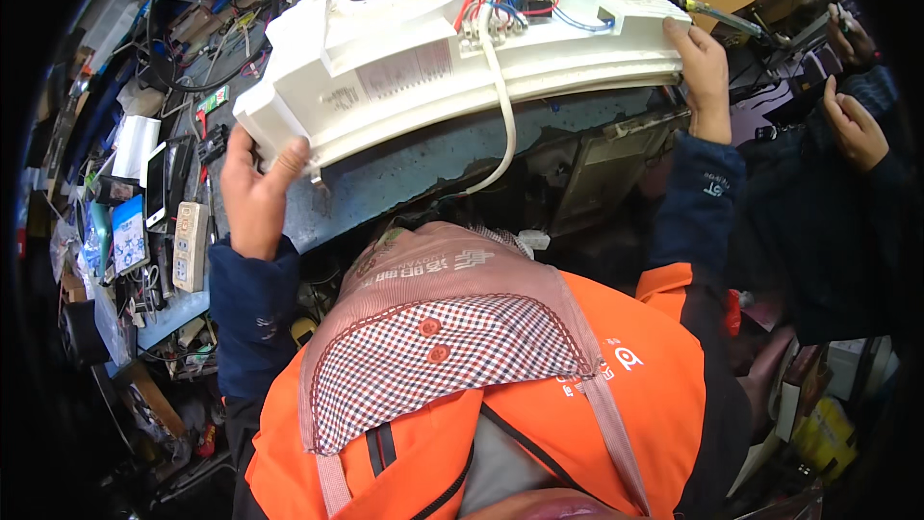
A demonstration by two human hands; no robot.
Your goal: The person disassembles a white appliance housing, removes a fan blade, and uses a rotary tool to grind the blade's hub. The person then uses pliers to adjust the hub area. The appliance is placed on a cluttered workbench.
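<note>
A long white plastic appliance housing (404, 50) lies across the front of the workbench, its near edge towards me. My left hand (256, 188) grips its left end, thumb on the near edge. At its right end my right hand (696, 72) holds the corner. Red, blue and yellow wires (512, 3) run into a terminal block (491, 32) on the housing. From there a thick white cable (502, 101) hangs over the near edge and down below the bench. Two round openings with dark centres show on the housing's far side.
On the bench's left lie a power strip (190, 245), a white smartphone (155, 184), a blue printed box (130, 235) and tangled cables (216, 22). A screwdriver (722, 16) lies beyond the right end. Another person's hands (855, 123) are at the far right.
</note>
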